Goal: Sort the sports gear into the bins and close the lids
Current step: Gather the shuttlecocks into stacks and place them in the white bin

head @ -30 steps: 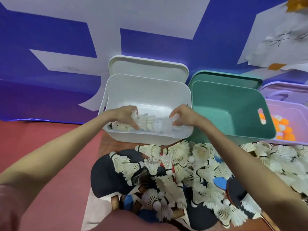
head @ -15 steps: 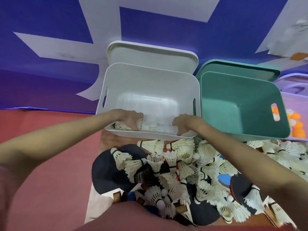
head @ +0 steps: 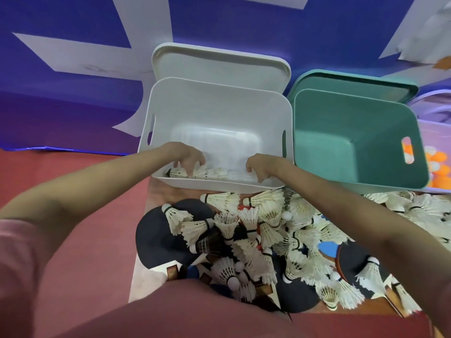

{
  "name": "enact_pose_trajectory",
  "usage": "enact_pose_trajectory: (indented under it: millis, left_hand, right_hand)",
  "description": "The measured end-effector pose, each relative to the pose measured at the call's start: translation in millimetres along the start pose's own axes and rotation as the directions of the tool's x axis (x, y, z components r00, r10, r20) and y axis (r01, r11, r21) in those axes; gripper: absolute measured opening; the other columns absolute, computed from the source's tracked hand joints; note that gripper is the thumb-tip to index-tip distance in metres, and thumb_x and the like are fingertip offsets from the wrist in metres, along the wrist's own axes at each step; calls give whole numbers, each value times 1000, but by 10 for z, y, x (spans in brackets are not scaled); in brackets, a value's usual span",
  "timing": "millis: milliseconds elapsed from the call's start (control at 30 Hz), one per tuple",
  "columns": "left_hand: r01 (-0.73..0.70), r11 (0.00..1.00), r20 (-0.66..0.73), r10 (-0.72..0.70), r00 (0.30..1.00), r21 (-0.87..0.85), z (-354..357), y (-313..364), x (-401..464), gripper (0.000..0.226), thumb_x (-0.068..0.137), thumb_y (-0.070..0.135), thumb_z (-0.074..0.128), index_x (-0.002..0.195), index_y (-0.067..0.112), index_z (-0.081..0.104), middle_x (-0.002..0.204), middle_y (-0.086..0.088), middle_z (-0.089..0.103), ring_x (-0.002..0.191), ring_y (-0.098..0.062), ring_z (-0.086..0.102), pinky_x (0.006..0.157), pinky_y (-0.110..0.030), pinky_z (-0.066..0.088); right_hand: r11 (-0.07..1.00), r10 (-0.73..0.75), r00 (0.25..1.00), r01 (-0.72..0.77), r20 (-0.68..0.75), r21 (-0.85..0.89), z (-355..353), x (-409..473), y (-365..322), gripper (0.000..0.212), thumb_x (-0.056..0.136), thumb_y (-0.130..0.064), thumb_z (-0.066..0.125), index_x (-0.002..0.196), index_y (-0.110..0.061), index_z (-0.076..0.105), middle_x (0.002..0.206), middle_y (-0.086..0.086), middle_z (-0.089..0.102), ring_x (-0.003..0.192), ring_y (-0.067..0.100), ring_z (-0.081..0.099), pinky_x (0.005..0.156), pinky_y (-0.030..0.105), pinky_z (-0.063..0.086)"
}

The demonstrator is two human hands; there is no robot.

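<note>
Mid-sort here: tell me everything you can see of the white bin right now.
The white bin is a rectangular, smooth plastic tub with rounded corners and a slot handle in each end wall. It stands upright and open on the floor; its lid leans behind it. The green bin sits close on its right. A row of shuttlecocks lies along its near wall. Both hands reach inside: the left hand on the shuttlecocks, the right hand at their other end.

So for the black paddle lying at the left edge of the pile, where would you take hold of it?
Probably by its wooden handle, coming in from the near left. The black paddle lies flat with shuttlecocks resting across its right side, so the blade offers little free edge, while the handle pokes out toward the person with floor open beside it for the fingers to wrap.
</note>
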State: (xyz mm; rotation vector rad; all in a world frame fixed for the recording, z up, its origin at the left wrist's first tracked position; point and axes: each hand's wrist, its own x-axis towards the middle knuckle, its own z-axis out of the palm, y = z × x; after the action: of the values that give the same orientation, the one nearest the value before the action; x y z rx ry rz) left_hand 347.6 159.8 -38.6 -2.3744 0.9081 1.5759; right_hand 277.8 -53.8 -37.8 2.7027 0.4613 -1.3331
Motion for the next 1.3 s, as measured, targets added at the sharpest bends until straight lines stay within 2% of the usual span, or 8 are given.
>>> enact_pose_trajectory:
  millis: [233,367,533,633,800,967,1100,1300]
  left_hand:
    - [48,997,-114,-42,993,53,-47,112,-191,63,95,19,55,149,13,24,154,-8,29,138,-25,33,109,-34,27]
    - [38,999,-372,-36,928,-1,40,190,-602,52,98,26,49,146,18,32,148,-5,40,134,-24,39,106,-37,33]
    - [-414,884,-885,-2,465,-220,675,414,-1208,29,93,13,52,122,18,57,104,4,66,91,-13,62,82,-29,48]
    - [-521,817,-929,-47,367,-247,1156,507,-1420,23,90,12,51,108,16,64,89,13,66,82,-5,62,75,-20,47]
    - [-430,874,-895,-11,446,-225,1751,379,-1218,37,82,-3,55,104,26,60,99,11,66,86,-11,60,78,-29,51]
    - [-204,970,-712,51,700,-131,1946,-62,-746,90,67,-9,54,140,38,35,140,4,49,127,-22,45,101,-39,42]
    - [-106,994,-585,64,809,-37,1880,-94,-548,75,68,3,66,138,19,45,139,-3,48,128,-29,42,102,-42,37]
    - [-114,993,-642,77,763,-17,1902,-74,-496,42,72,18,71,113,19,62,119,-6,55,110,-30,50,86,-43,43]
  right_hand:
    - [999,45,997,-45,-57,-2,-199,-118,33,39,90,-17,57,126,-1,51,129,14,53,115,30,53,95,41,48]
    - [986,54,945,1,-322,168,-277,-548,-84,39,95,-23,53,130,-6,50,131,11,53,116,27,52,94,38,44]
    - [804,151,578,399,-802,440,68,-1195,-472,28,93,-12,53,121,-14,58,109,1,62,94,11,58,82,22,47]
    - [696,277,435,524,-857,491,405,-1492,-674,24,92,-5,52,114,-11,62,102,1,63,90,9,59,75,15,48]
    - [603,329,565,491,-756,629,912,-1495,-1007,19,94,-13,53,109,-19,63,97,-6,64,87,4,60,75,27,52]
    - [830,-132,784,422,-606,365,1020,-1212,-1379,42,93,-10,50,135,-19,47,123,4,46,116,17,43,94,33,42]
    - [936,-273,837,344,-474,68,913,-934,-1601,60,86,3,47,139,-24,41,127,15,39,115,32,44,88,43,44]
    - [948,-304,811,309,-500,-77,800,-864,-1735,60,81,9,46,135,-16,36,110,14,42,99,30,47,66,34,28]
